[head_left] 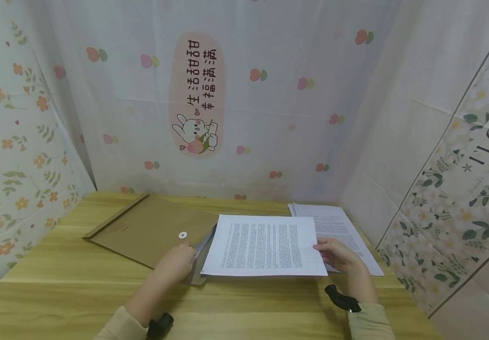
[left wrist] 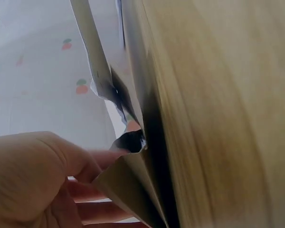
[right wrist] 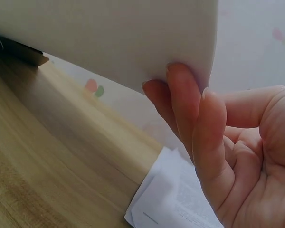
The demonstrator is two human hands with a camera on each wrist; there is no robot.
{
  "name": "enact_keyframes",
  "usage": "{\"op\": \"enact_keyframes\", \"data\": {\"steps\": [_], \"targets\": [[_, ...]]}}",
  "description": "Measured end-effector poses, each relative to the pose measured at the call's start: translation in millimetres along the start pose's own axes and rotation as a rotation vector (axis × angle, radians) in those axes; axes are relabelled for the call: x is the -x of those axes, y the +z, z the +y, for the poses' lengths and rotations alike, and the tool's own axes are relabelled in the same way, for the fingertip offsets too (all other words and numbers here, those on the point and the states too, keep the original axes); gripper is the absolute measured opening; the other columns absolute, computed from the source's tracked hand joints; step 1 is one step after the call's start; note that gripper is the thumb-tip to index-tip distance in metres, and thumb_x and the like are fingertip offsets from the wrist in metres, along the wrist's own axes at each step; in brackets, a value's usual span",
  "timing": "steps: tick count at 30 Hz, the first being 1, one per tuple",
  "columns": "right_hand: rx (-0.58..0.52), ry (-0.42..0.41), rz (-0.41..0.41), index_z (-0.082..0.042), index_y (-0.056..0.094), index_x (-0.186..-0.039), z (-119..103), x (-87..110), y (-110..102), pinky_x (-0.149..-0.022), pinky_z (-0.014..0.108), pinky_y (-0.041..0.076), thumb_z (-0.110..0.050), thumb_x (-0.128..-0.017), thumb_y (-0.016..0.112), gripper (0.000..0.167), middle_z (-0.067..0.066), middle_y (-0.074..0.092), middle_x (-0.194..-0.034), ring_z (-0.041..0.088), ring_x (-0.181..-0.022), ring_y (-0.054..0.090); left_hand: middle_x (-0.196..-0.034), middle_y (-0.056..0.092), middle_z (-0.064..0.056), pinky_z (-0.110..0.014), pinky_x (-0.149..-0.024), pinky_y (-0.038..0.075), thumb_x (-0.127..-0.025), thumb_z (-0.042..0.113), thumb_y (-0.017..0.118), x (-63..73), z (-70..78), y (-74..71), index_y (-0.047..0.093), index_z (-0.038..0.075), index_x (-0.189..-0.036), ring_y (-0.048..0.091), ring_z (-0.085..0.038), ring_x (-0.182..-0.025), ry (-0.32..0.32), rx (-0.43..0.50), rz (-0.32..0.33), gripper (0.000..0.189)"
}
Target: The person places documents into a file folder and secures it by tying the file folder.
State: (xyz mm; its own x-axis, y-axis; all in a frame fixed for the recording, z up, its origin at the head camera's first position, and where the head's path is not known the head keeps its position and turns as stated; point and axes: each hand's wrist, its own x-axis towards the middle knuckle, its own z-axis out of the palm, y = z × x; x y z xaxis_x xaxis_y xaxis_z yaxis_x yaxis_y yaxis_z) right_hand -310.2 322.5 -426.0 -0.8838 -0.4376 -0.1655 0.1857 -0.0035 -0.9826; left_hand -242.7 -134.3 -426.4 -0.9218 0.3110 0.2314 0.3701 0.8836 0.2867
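Observation:
A brown paper envelope [head_left: 142,231] with a white round button lies on the left of the table, its mouth facing right. My left hand [head_left: 175,262] grips the near side of that mouth. In the left wrist view, thumb and fingers hold the brown edge [left wrist: 128,185], and the mouth gapes beside them. My right hand [head_left: 337,254] pinches the right edge of a printed paper sheet [head_left: 265,245], raised above the table. The sheet's left end overlaps the envelope's mouth and flap [head_left: 199,274] in the head view. From the right wrist, fingers lie under the sheet's pale underside [right wrist: 118,42].
More printed papers [head_left: 346,231] lie at the right of the wooden table [head_left: 244,307], partly behind the raised sheet. Patterned curtains [head_left: 270,118] close off the back and both sides. A black wrist strap [head_left: 343,301] sits on the right forearm.

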Motion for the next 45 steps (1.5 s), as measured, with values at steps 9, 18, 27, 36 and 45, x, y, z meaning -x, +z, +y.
{"op": "enact_keyframes", "data": {"steps": [9,18,27,36,45], "targets": [[-0.007,0.005,-0.010,-0.006,0.066,-0.106,5.7,0.4,-1.8,-0.074,0.028,0.056,0.000,-0.098,0.044,0.025,0.008,0.071,-0.095,0.018,-0.085,0.070,-0.088,0.060,-0.008,-0.039,-0.050,0.051,-0.074,0.003,0.071,0.5,4.5,0.9,0.062,-0.005,-0.086,0.057,-0.021,-0.064,-0.004,-0.092,0.104,0.017],[-0.096,0.009,-0.073,-0.006,0.067,-0.104,2.9,0.4,1.2,-0.073,0.028,0.056,0.005,-0.098,0.038,0.032,0.010,0.070,-0.096,0.020,-0.085,0.070,-0.127,0.051,-0.024,-0.051,-0.071,0.053,-0.061,0.020,0.089,3.1,8.9,-2.2,0.050,-0.013,-0.127,0.056,-0.042,-0.103,-0.030,-0.112,0.042,0.084],[-0.141,-0.001,-0.071,-0.005,0.066,-0.102,4.3,-4.9,14.3,-0.075,0.028,0.055,0.007,-0.097,0.037,0.032,0.008,0.070,-0.094,0.017,-0.085,0.069,-0.135,0.044,-0.025,-0.058,-0.080,0.048,-0.055,0.026,0.093,3.6,10.5,-0.2,0.044,-0.012,-0.133,0.048,-0.043,-0.116,-0.039,-0.101,0.023,0.100],[-0.109,0.013,-0.008,-0.004,0.066,-0.104,16.3,-20.3,22.6,-0.072,0.021,0.054,0.004,-0.097,0.044,0.024,0.006,0.070,-0.090,0.013,-0.081,0.069,-0.138,0.043,-0.023,-0.059,-0.082,0.046,-0.056,0.031,0.093,1.7,10.5,-0.4,0.045,-0.010,-0.135,0.045,-0.041,-0.121,-0.044,-0.103,0.018,0.101],[-0.069,0.040,0.008,-0.006,0.065,-0.100,19.0,-28.1,41.7,-0.070,0.019,0.054,0.003,-0.096,0.048,0.020,0.002,0.069,-0.086,0.010,-0.077,0.068,-0.141,0.040,-0.026,-0.062,-0.085,0.044,-0.057,0.031,0.093,0.6,9.5,-2.2,0.042,-0.010,-0.137,0.040,-0.043,-0.127,-0.033,-0.083,0.036,0.104]]}}
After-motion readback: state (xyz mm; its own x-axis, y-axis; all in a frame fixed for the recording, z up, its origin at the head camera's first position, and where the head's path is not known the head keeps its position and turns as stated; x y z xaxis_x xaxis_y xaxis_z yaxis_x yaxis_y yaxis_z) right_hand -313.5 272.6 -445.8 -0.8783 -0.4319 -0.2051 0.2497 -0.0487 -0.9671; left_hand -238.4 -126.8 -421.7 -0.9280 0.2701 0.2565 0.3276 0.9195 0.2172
